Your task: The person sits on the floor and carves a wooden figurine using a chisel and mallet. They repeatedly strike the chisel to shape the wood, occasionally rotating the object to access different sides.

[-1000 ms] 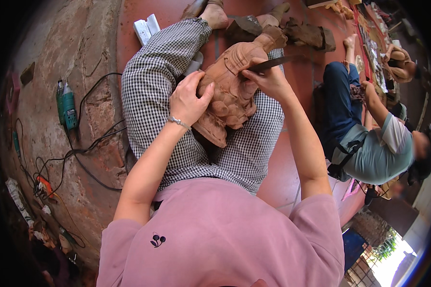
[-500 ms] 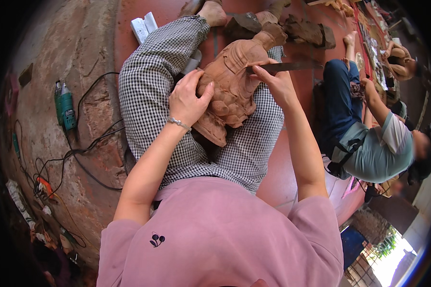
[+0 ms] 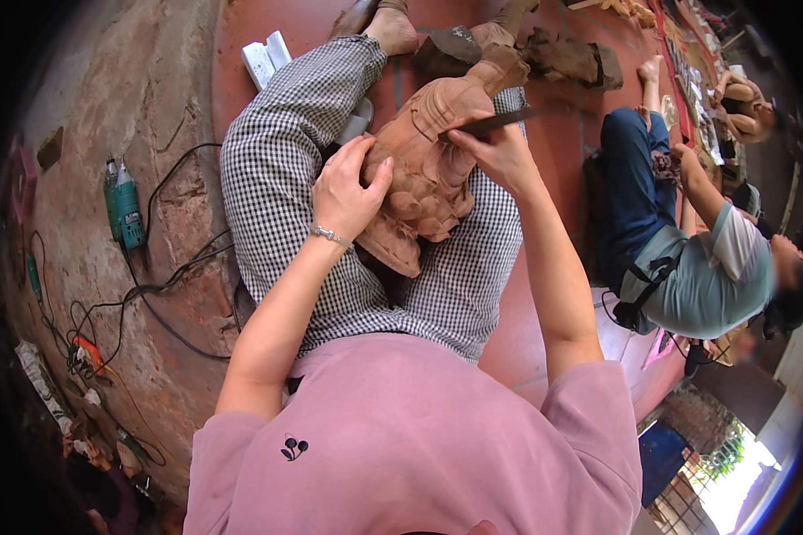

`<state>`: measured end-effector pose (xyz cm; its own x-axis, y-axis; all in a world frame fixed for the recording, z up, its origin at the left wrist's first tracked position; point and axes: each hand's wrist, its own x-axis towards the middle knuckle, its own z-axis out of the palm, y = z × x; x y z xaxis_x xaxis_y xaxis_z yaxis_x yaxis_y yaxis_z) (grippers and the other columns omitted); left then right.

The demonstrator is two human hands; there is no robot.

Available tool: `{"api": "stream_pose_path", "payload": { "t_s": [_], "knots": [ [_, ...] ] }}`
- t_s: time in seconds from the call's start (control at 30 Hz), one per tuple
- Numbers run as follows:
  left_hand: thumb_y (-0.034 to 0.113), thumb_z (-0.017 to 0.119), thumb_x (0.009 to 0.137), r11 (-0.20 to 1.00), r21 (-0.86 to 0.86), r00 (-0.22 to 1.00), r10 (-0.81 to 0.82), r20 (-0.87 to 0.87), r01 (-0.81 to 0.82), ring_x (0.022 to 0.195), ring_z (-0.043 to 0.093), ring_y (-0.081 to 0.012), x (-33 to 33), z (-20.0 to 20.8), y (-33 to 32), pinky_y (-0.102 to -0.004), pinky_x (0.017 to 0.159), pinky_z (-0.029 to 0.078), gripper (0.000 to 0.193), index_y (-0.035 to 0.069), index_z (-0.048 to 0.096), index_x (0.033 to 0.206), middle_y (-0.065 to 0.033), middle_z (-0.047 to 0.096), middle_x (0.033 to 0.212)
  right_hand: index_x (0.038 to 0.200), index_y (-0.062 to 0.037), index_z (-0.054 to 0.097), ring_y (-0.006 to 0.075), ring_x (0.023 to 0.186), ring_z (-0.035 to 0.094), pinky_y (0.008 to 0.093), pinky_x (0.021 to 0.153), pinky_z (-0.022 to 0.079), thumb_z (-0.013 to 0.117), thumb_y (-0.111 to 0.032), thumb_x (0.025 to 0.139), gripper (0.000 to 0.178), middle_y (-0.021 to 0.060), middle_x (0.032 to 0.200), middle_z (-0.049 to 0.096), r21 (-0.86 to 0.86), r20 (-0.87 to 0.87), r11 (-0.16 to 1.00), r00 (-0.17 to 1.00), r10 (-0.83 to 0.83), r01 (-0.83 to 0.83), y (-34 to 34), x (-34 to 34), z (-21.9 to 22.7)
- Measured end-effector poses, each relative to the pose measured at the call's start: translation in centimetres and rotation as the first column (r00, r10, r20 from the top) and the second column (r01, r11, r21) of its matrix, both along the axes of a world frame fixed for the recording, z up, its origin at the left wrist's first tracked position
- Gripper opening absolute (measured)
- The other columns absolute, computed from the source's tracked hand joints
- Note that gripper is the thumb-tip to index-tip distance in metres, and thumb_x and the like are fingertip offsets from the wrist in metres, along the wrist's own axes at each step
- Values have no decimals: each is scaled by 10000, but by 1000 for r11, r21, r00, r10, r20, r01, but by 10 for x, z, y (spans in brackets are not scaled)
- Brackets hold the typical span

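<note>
A brown carved wooden figure [image 3: 410, 201] lies slanted between my thighs, its narrower end pointing away to the right. My left hand [image 3: 350, 189] grips its left side, fingers over the far edge and thumb on the carved front. In my right hand [image 3: 501, 160] is a long, dark, flat file-like tool [image 3: 510, 118], pinched near its left end. That end meets the figure's upper right surface, while the other sticks out to the right, blurred. My fingers hide part of the tool, so its exact kind is unclear.
Dark wood blocks [image 3: 567, 61] lie beyond the figure on red floor tiles. A white block [image 3: 265, 59] is by my left foot. Green power tools [image 3: 127, 209] and black cables [image 3: 143, 287] lie at left. Another person [image 3: 687, 259] sits close on my right.
My right hand and the tool have shifted slightly left and toward me along the figure. The left hand keeps its hold, and the figure has barely moved.
</note>
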<state>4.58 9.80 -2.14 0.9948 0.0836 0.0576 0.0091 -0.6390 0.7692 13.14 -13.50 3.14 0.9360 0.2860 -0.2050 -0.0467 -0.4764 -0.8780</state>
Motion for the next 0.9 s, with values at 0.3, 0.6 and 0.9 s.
{"api": "stream_pose_path", "payload": {
  "t_s": [0.3, 0.6, 0.9],
  "knots": [
    [406, 643, 915, 1000, -20, 999, 1, -38, -2, 1198, 617, -374, 1, 2, 1, -449, 1010, 501, 504, 14, 651, 1232, -182, 642, 1316, 1004, 5, 713, 144, 921, 656, 312, 840, 531, 809, -65, 835, 206, 42, 946, 722, 39, 0, 994, 994, 105, -105, 5, 7, 3],
    [395, 640, 920, 1000, 5, 1000, -8, -6, 8, 1189, 621, -374, 1, 3, -2, -446, 1002, 505, 491, 16, 648, 1232, -179, 647, 1306, 983, -2, 735, 218, 852, 716, 348, 753, 549, 836, -157, 769, 283, 110, 865, 753, -184, -53, 953, 971, 234, -240, 10, 28, 3],
    [393, 643, 916, 1000, 1, 1000, 0, 0, 0, 1181, 626, -373, 0, -1, -1, -451, 996, 508, 487, 17, 650, 1224, -182, 650, 1300, 1001, -37, 740, 266, 868, 709, 372, 775, 542, 813, -198, 776, 286, 121, 908, 751, -246, -105, 888, 922, 373, -388, 29, 34, 18]
  ]
}}
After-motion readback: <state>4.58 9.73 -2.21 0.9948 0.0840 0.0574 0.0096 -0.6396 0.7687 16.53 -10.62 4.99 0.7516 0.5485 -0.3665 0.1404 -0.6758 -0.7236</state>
